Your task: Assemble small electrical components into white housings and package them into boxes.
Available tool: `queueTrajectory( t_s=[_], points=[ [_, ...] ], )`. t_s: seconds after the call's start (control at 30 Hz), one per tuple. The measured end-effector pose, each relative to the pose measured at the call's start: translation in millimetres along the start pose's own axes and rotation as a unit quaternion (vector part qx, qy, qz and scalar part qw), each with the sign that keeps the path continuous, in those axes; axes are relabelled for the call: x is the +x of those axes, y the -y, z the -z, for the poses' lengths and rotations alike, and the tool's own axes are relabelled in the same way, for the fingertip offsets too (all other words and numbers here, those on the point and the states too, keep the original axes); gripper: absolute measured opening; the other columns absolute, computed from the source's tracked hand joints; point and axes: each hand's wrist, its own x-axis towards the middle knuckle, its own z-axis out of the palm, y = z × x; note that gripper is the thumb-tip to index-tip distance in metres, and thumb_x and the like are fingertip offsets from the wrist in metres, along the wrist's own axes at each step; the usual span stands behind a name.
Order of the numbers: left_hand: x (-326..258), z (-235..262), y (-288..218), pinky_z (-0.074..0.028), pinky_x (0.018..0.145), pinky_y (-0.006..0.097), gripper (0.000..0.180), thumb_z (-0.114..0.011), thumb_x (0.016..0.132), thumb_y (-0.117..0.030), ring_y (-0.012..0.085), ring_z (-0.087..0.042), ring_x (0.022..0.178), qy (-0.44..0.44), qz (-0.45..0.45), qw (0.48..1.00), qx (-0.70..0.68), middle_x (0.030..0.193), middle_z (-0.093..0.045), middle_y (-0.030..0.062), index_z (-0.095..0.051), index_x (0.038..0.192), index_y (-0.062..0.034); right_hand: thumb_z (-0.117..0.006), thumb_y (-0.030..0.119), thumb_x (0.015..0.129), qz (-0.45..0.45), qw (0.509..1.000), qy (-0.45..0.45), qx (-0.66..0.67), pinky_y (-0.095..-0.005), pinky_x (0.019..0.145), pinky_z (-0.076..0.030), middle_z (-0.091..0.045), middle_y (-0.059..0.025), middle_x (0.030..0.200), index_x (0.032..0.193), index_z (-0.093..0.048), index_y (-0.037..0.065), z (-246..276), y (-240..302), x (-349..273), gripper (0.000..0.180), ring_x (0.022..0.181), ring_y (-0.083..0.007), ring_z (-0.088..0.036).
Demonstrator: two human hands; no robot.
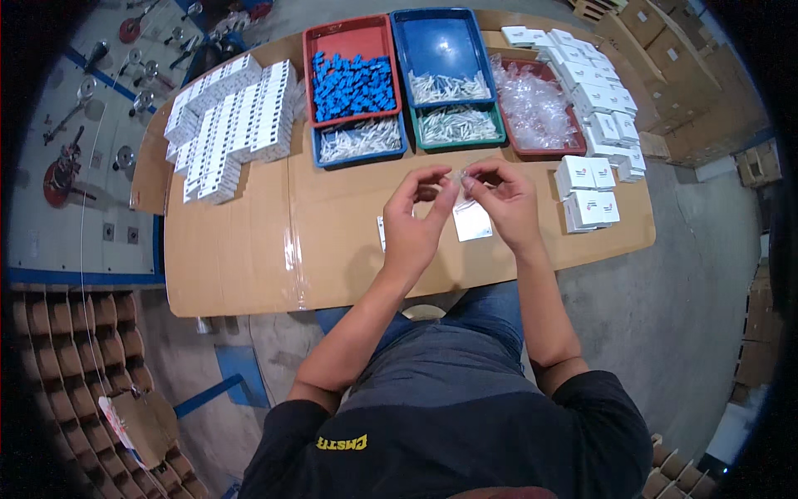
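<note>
My left hand (pixel 416 218) and my right hand (pixel 509 204) meet above the middle of the cardboard-covered table (pixel 332 224). Between their fingertips is a small clear plastic piece (pixel 458 178); its exact kind is too small to tell. The fingers of both hands are bent and pinched around it. Just below the right hand lies a white, flat-looking box or card (pixel 472 223), partly covered by the fingers. Another white piece (pixel 381 234) shows at the left hand's outer edge, mostly hidden behind the wrist.
Beyond my hands, a red tray (pixel 311 79) of blue parts and a blue tray (pixel 440 41) sit above trays of small white pieces. A dark red tray (pixel 544 151) holds clear plastic pieces. White boxes are stacked left (pixel 241 125) and right (pixel 588 208).
</note>
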Motion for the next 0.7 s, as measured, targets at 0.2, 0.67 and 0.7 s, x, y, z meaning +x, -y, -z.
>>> queueTrajectory(
  t_s=[0.2, 0.67, 0.7],
  points=[
    [-1, 5, 17, -0.05, 0.075, 0.025, 0.016, -0.069, 0.098, -0.015, 0.0094, -0.062, 0.079, -0.052, 0.015, 0.999, 0.0, 0.086, -0.07, 0.0033, -0.07, 0.099, 0.0008, -0.069, 0.003, 0.095, -0.03, 0.999, 0.018, 0.022, -0.0255, 0.075, -0.055, -0.069, -0.0045, 0.094, 0.107, -0.067, -0.002, -12, -12, -14, 0.014, 0.084, -0.0102, -0.066],
    [-13, 20, 37, -0.048, 0.067, 0.023, 0.019, -0.062, 0.103, -0.019, 0.0077, -0.058, 0.075, -0.217, 0.047, 0.973, -0.063, 0.088, -0.064, 0.0029, -0.063, 0.102, -0.0003, -0.061, 0.013, 0.102, -0.209, 0.973, 0.058, 0.073, -0.0281, 0.079, -0.059, -0.073, -0.0076, 0.102, 0.111, -0.068, 0.0, -35, -45, -29, 0.018, 0.094, -0.014, -0.071],
    [-14, 21, 39, -0.048, 0.068, 0.023, 0.018, -0.062, 0.103, -0.019, 0.008, -0.059, 0.075, -0.212, 0.05, 0.975, -0.054, 0.089, -0.064, 0.0031, -0.063, 0.103, -0.0007, -0.061, 0.014, 0.102, -0.2, 0.974, 0.046, 0.091, -0.028, 0.079, -0.058, -0.073, -0.0071, 0.101, 0.11, -0.068, 0.0, -38, -44, -30, 0.017, 0.093, -0.0139, -0.071]
  ],
)
